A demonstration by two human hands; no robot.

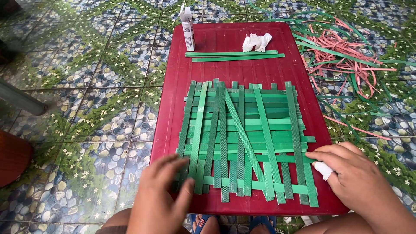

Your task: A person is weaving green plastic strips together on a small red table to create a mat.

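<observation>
- Floor: glazed tiles with a green leaf and blue pebble pattern [86, 86] cover the ground; a grey tube [21, 100] enters from the left edge.
- Left hand [161, 195]: rests palm down on the lower left corner of the woven mat of flat green plastic strips [245, 138]. The fingers lie loosely spread over the strip ends; the placement appears to pin the loose ends flat so the weave does not shift.
- Woven mat: lies in the centre of the rectangular dark red plastic tray [173, 86], upright strips crossing horizontal ones, with one strip running diagonally. The weave is loose and uneven at the bottom edge.
- Small white upright carton [188, 27]: stands at the tray's far left corner, well apart from the mat.
- Spare green strips [234, 55]: lie side by side across the tray's far end, likely kept within reach.
- Crumpled white tissue [256, 41]: sits just behind the spare strips.
- Right hand [351, 173]: touches the mat's right edge. The fingertips press together on the end of a horizontal strip; one finger bears a white wrapping [324, 169].
- Tangle of pink and green strips [342, 47]: lies on the floor right of the tray.
</observation>
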